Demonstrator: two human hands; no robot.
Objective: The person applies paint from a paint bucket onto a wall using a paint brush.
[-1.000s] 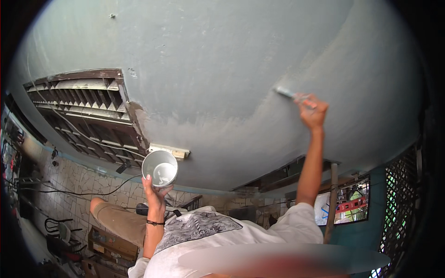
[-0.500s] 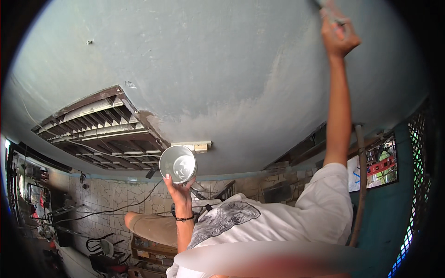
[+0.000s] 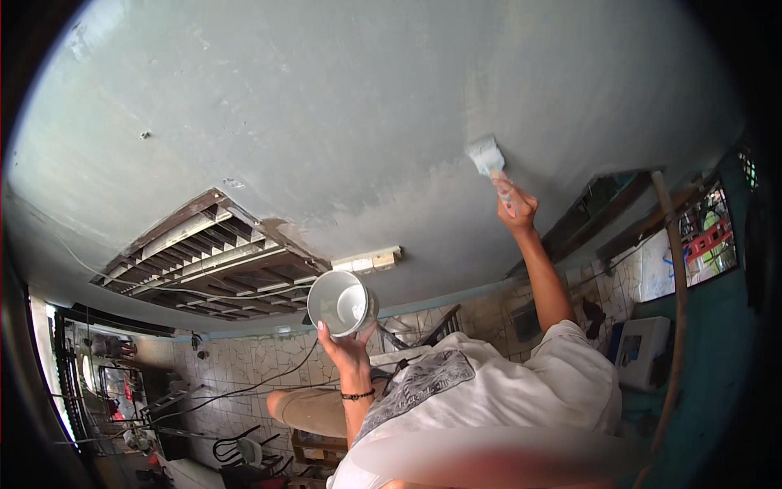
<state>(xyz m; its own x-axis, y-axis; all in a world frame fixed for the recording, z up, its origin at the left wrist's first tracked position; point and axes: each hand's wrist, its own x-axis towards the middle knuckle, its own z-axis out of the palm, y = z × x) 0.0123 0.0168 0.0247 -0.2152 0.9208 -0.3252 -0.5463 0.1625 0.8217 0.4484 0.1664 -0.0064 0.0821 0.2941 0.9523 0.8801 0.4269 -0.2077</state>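
Note:
My left hand (image 3: 349, 355) grips a small pale tub (image 3: 322, 303) from below, its open mouth facing up with white paint (image 3: 352, 305) pooled inside. Out to the right, my right hand (image 3: 520, 212) is closed round the paint-smeared handle of a flat paintbrush (image 3: 486, 156). The brush's wide, whitish bristles lie at the grey wall (image 3: 366, 106), where paler, streaky patches border the darker grey. I cannot tell how hard the bristles press.
A brown louvred vent frame (image 3: 213, 248) and a white switch box (image 3: 373, 261) sit on the wall left of the brush. A wooden pole (image 3: 678, 301) stands at right. Below are dark chairs (image 3: 238, 448), black cables (image 3: 244, 397) and a cracked-tile floor (image 3: 236, 367).
My right hand has brought the paintbrush down and to the left from high on the wall. The tub appears slightly lower and further right as the view has shifted.

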